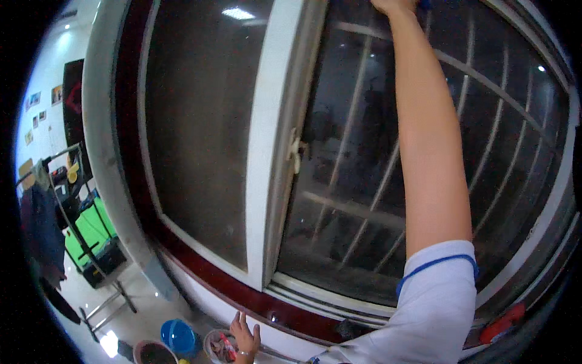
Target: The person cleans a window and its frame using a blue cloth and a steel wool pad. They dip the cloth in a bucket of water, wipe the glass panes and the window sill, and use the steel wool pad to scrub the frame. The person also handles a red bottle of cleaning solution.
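My right arm reaches up across the sliding window, and my right hand (395, 6) is at the top edge of the picture. Its fingers are cut off there, but bits of something blue (425, 3) show beside it against the dark glass (357, 151). Low down, my left hand (244, 337) hangs in front of the dark red sill (233, 297) with its fingers apart and nothing in them. Just behind it is a round container (209, 347) with crumpled red and brownish things inside.
A white frame post (267, 139) with a latch (296, 155) divides the window; bars run behind the right pane. On the floor stand a blue bucket (177, 335) and a dark-filled basin (151, 352). A clothes rack (76, 230) is at the left. Something red (503, 323) lies at the lower right.
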`<state>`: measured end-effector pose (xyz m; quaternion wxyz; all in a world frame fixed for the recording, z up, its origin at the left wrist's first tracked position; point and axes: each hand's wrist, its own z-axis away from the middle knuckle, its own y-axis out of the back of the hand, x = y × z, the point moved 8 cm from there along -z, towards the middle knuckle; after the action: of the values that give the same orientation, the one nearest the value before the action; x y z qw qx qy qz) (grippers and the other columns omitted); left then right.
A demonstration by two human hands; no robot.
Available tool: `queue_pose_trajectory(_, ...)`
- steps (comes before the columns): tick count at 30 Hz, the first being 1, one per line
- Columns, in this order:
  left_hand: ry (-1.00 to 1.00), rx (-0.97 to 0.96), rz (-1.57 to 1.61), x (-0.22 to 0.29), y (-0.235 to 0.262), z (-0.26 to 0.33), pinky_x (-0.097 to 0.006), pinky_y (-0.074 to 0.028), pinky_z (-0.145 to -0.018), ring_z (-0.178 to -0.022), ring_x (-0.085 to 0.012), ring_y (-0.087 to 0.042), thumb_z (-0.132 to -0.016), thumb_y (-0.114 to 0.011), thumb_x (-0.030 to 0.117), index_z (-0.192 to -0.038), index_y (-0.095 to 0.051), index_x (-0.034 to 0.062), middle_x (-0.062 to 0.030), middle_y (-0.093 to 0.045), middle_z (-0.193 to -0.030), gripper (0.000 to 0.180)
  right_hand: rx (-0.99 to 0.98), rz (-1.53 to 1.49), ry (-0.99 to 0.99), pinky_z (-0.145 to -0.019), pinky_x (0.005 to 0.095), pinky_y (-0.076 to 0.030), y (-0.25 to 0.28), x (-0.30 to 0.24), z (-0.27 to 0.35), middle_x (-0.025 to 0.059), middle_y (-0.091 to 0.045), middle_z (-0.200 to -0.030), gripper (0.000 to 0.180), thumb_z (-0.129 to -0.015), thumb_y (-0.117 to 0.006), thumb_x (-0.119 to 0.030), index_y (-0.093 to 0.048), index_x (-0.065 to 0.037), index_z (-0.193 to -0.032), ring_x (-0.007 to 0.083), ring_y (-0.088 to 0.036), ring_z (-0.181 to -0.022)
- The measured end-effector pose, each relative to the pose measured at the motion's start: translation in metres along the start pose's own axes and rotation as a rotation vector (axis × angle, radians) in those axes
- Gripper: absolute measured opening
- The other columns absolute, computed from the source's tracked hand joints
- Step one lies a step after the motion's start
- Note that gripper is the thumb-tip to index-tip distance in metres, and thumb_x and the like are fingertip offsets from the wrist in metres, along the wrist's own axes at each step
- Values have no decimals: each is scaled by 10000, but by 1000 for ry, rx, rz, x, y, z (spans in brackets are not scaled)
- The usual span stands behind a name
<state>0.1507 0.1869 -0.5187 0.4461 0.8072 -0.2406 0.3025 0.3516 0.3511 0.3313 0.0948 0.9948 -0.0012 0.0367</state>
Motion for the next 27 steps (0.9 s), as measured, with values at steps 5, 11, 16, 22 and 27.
queue_pose_trajectory(5, 44, 46, -25, -23, 5, 10, -526, -255, -1005, -1193, -420, -361, -786, -615, 237, -1347, -362, -1, -252, -363, -1358, 660, 66, 110, 280, -1118, 553, -104, -48, -66, 11, 134, -150, -1530, 549, -937, -395, -336, -321, -104, -1429, 319, -130, -1406)
queue_pose_trajectory(11, 43, -23, -12, -28, 4, 22, -524, -262, -1006, -1195, -423, -362, -801, -608, 234, -1357, -350, 7, -248, -365, -1359, 653, 70, -68, 422, -1120, 495, -163, -58, -70, 114, 145, -224, -1507, 499, -909, -442, -239, -411, -36, -1364, 316, -198, -1388)
queue_pose_trajectory(16, -2, -65, 25, -23, -11, 39, -524, -266, -1006, -1209, -423, -364, -815, -601, 226, -1366, -344, 21, -255, -351, -1378, 642, 24, 65, 574, -1120, 516, -137, -76, -74, 279, 53, -316, -1482, 431, -875, -471, -223, -518, -148, -1297, 239, -283, -1365)
queue_pose_trajectory(22, -72, -112, 27, -1, -19, 62, -516, -272, -1003, -1208, -416, -374, -819, -600, 243, -1363, -350, 22, -255, -354, -1373, 638, -472, 1, 1036, -1119, 502, -146, -116, -70, 547, 83, -347, -1460, 407, -847, -526, -269, -573, -120, -1223, 238, -283, -1362)
queue_pose_trajectory(27, -46, -135, -37, -5, -20, 97, -509, -263, -1011, -1217, -403, -374, -839, -580, 254, -1364, -359, 35, -221, -376, -1370, 611, -493, -194, 1081, -1112, 493, -202, -103, 21, 624, 38, -306, -1490, 407, -870, -506, -266, -538, -146, -1257, 204, -306, -1358)
